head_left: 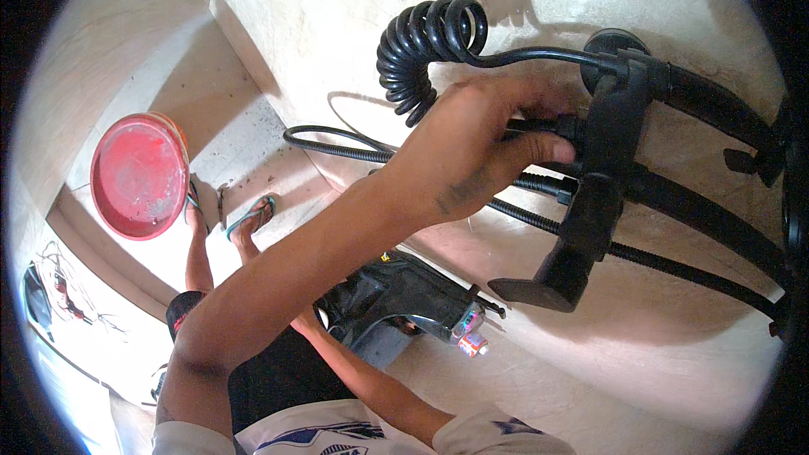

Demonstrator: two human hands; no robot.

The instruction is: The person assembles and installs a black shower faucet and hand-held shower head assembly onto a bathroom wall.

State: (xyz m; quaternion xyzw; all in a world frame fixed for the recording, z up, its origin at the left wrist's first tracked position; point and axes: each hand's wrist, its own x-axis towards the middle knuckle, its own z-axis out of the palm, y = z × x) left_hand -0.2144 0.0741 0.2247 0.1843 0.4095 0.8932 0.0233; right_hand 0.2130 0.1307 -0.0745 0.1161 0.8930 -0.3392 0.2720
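A black bathroom mixer tap [619,126] is mounted on the marbled wall at the right, its flat-ended lever or spout angled toward the lower left. My left hand [506,122] reaches up to it. Its fingers and thumb close round a black hose connector [548,126] on the mixer's side. A black coiled hose [434,38] loops over that hand and runs to the mixer's top. Below the hand, ribbed black hoses [522,212] pass the mixer. My right forearm [371,375] lies low across my body; the left forearm covers the right hand, its fingers hidden.
A red round tub [139,177] stands on the tiled floor near my sandalled feet [253,215]. Beneath my left arm lies a glossy black object [404,291], with a small bottle [472,344] by it. Wires and tools [67,295] lie far left.
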